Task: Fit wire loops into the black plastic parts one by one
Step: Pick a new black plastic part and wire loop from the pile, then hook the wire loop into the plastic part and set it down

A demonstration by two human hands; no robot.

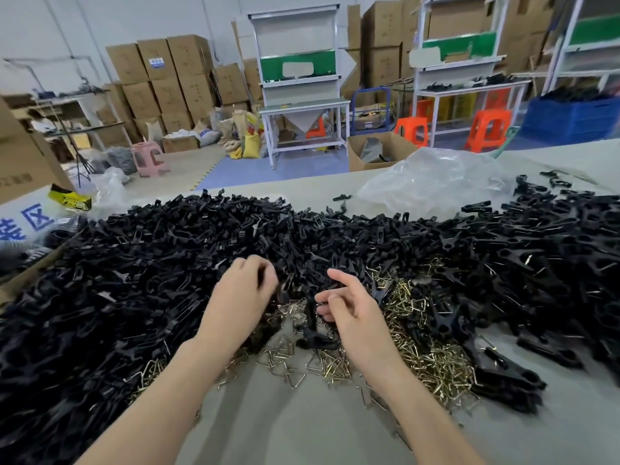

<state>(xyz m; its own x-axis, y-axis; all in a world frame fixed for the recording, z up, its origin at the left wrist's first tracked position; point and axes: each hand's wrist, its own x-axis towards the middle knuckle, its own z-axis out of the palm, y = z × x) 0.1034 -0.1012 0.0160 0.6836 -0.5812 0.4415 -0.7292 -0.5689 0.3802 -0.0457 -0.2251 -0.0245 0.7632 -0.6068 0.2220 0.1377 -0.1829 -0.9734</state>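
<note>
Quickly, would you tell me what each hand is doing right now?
Left hand: fingers curled, contents unclear.
Right hand: pinching a black part.

A grey table (302,427) is covered from left to right by a deep heap of black plastic parts (134,270), with brass-coloured wire loops (422,357) scattered at the near middle and a crumpled clear plastic bag (432,179) laid behind.

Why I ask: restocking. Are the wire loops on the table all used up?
No, a heap of wire loops lies on the table beside the black plastic parts.
</note>
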